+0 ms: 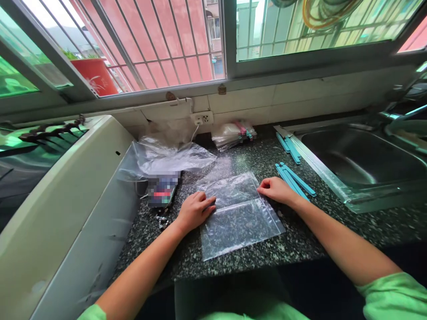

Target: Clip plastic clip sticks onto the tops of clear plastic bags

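A clear plastic bag (pixel 243 224) lies flat on the speckled worktop (pixel 267 255). The left hand (pixel 196 210) rests on its left side, whether gripping I cannot tell; the right hand (pixel 276 190) pinches its right edge. Blue strips (pixel 298 179) lie beside the right hand. Farther back, crumpled plastic (pixel 160 158) sits near a wall socket (pixel 207 118).

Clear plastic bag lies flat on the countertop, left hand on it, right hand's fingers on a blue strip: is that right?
Not quite: the head view shows the fingers of the right hand at the right edge of the clear plastic bag, not on a blue strip.
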`<state>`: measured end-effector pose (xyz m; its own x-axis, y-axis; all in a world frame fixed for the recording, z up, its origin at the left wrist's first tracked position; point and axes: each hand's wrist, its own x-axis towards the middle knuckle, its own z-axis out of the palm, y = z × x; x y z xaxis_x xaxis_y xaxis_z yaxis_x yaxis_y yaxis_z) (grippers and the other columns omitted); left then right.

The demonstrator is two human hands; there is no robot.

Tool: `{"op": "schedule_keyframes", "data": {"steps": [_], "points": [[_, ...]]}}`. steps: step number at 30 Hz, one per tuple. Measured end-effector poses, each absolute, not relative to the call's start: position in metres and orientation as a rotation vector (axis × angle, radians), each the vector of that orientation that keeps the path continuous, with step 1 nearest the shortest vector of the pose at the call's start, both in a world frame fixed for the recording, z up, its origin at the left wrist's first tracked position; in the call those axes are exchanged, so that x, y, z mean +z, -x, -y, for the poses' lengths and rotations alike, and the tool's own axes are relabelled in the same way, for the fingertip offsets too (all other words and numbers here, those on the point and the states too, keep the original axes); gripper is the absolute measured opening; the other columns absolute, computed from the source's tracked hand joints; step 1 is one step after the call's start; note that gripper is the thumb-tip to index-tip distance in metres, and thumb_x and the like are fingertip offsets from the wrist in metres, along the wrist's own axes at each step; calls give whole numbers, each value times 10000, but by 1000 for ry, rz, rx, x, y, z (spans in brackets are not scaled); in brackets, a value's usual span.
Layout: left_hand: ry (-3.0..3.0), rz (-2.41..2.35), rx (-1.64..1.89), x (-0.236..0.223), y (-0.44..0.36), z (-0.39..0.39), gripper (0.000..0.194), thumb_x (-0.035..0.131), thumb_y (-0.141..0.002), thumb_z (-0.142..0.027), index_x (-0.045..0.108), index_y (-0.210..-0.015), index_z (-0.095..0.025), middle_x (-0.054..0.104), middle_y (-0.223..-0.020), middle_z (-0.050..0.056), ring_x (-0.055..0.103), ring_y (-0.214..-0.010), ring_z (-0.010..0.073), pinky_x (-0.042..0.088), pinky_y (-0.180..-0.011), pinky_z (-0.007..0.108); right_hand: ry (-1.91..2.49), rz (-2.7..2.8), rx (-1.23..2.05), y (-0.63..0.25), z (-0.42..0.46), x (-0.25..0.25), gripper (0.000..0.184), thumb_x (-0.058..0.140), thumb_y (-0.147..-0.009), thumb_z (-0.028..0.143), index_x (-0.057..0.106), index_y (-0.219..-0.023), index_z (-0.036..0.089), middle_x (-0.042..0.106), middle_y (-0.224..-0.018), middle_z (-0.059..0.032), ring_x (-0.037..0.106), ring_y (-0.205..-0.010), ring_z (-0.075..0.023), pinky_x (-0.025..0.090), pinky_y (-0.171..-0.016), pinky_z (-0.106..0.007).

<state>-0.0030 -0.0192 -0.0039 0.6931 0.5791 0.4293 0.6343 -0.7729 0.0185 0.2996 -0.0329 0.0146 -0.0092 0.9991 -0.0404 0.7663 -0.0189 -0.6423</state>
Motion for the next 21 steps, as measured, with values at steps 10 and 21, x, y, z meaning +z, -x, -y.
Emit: {"op": "schedule_keyframes", "data": {"steps": [10,21], "points": [[2803,994,-642,-3,3,19,263,480,-843,-343,668,-947,-192,560,-715,51,509,-656,144,421,-588,261,1742,1650,761,-308,-32,19,122,562,-639,200,676,-660,161,591,-507,18,492,-487,-100,362,-484,-208],[2787,1208,-884,-3,3,17,267,514,-811,-312,627,-1027,-203,550,-762,47,514,-702,153,448,-657,282,1491,1559,966,-299,-26,22,265,652,-560,403,575,-560,150,523,-506,35,432,-499,-84,337,-504,-224]]}}
